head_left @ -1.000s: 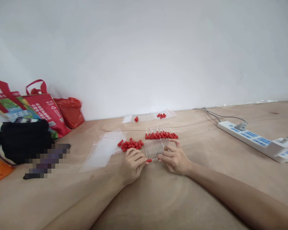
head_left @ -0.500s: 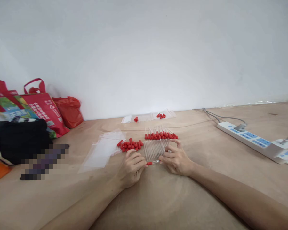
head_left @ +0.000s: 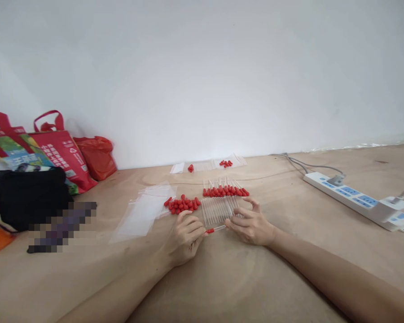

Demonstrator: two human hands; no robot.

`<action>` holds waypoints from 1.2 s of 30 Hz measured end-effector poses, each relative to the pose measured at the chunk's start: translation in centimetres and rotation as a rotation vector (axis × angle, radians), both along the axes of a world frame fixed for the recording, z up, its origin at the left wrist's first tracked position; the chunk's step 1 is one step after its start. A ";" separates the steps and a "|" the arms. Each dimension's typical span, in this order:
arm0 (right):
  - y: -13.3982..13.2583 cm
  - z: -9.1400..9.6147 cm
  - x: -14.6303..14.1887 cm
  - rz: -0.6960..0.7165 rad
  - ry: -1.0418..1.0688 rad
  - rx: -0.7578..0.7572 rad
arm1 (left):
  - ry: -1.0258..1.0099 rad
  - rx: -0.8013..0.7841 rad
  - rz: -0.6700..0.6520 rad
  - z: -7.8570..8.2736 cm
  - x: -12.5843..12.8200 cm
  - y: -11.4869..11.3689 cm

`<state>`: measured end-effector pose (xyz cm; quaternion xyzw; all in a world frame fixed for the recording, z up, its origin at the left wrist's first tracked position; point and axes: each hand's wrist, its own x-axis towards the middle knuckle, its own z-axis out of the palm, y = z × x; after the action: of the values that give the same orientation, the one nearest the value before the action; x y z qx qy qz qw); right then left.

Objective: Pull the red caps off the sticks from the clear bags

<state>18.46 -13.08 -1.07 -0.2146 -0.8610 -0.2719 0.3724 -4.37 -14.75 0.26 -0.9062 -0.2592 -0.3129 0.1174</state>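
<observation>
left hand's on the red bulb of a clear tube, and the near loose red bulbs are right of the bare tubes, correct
No, the head view shows the near loose red bulbs left of the bare tubes. The left hand is on the red bulb of a clear tube.

Light wooden counter (head_left: 235,285). On it: clear tubes (head_left: 218,211) in row, red-ended tubes (head_left: 225,191) just behind, heaped red bulbs (head_left: 182,205), flat plastic bags (head_left: 143,213), white power strip (head_left: 343,192) right.

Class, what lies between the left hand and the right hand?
In the head view, a red-ended clear tube spans left hand to right hand; more clear tubes lie beyond.
</observation>
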 end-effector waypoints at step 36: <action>1.6 -0.5 -3.4 -0.397 0.116 -0.384 | -0.295 -0.221 0.798 1.9 -7.8 6.6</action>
<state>15.09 -11.49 -1.59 -0.4609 -0.8151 -0.1588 0.3132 -12.14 -8.16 2.12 -0.6878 -0.6347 -0.3397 0.0931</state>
